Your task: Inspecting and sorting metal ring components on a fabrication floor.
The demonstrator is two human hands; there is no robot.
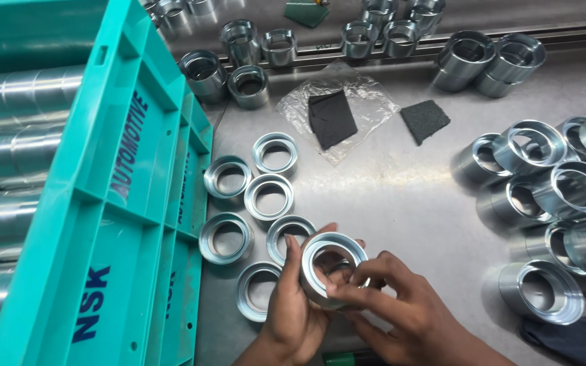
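Both of my hands hold one shiny steel ring [330,261] near the bottom middle of the head view. My left hand [291,313] cups it from below and the left, thumb up along its side. My right hand [401,312] grips its lower right rim with fingers reaching into the bore. Just left of my hands, several similar steel rings [270,196] lie flat on the metal table [401,196], in a loose cluster beside a teal crate.
A teal plastic crate [130,203] holding long rows of rings fills the left side. More rings [551,196] are heaped at the right and along the far edge [266,47]. Two dark abrasive pads [331,116] [424,120] lie mid-table, one on clear plastic film.
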